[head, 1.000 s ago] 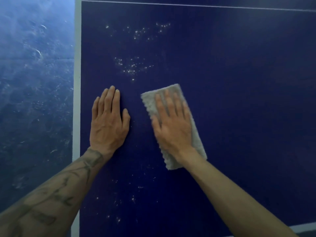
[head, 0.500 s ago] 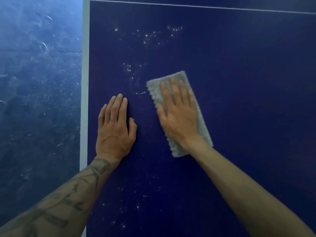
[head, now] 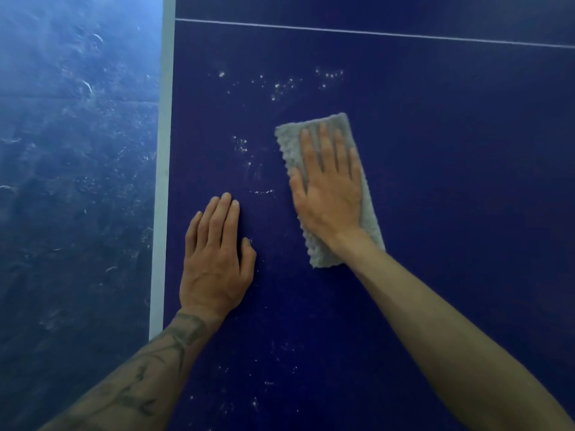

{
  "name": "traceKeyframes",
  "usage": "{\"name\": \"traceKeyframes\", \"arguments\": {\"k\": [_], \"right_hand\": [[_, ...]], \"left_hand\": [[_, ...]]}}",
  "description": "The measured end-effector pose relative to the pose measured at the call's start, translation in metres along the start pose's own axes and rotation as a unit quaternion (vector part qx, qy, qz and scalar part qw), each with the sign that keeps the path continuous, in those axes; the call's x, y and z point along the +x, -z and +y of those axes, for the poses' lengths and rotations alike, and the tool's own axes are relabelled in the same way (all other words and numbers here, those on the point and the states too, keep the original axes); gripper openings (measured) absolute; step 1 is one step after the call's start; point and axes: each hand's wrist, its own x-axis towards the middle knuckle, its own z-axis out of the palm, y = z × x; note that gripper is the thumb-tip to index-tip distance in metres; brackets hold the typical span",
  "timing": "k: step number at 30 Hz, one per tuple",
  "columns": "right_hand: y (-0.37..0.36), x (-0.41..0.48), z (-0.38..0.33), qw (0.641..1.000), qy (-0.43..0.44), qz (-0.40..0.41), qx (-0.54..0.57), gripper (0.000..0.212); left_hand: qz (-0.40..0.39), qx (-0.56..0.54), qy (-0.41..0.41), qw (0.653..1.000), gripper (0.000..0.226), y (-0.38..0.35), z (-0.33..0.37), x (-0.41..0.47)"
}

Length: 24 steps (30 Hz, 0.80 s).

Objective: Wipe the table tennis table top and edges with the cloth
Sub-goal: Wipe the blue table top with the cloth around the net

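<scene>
Head view: the right hand [head: 329, 194] lies flat on the grey, nubbly rectangular cloth [head: 319, 255], fingers straight and slightly spread, palm pressing it onto the dark blue table tennis table top [head: 435, 213]. The cloth pokes out past the fingertips and behind the wrist. To the left of that hand and nearer the person, the left hand [head: 214, 259] is planted palm-down on the bare surface, fingers straight and close together, holding nothing. White dusty specks [head: 280, 85] are scattered beyond the cloth's far end, with more between the two hands. Just left of the left hand runs the table's white edge stripe [head: 161, 181], then the scuffed blue floor [head: 77, 181]. A thin white line [head: 373, 33] crosses the table far ahead of both hands.
</scene>
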Motion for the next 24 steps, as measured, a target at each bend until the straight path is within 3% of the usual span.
{"name": "traceKeyframes", "arguments": {"k": [6,8,13,20,22,24], "right_hand": [[0.019,0.095,0.008,0.991,-0.130,0.027,0.027,0.070],[0.019,0.108,-0.013,0.993,-0.114,0.020,0.036,0.070],[0.009,0.059,-0.020,0.999,0.051,-0.009,-0.004,0.068],[0.023,0.134,0.009,0.994,-0.103,0.020,0.017,0.070],[0.022,0.148,-0.010,0.994,-0.101,0.016,0.030,0.070],[0.020,0.137,-0.031,0.998,-0.040,0.008,0.037,0.069]], "left_hand": [[0.000,0.003,-0.001,1.000,0.060,-0.001,0.000,0.000],[0.000,0.005,-0.002,1.000,0.061,-0.001,-0.001,0.000],[0.005,0.009,-0.006,1.000,0.060,-0.003,-0.002,-0.001],[0.005,0.006,-0.004,1.000,0.060,-0.004,-0.002,0.000],[0.006,0.010,-0.006,1.000,0.060,-0.004,-0.002,0.000],[0.004,0.013,-0.008,1.000,0.060,-0.004,-0.002,0.000]]}}
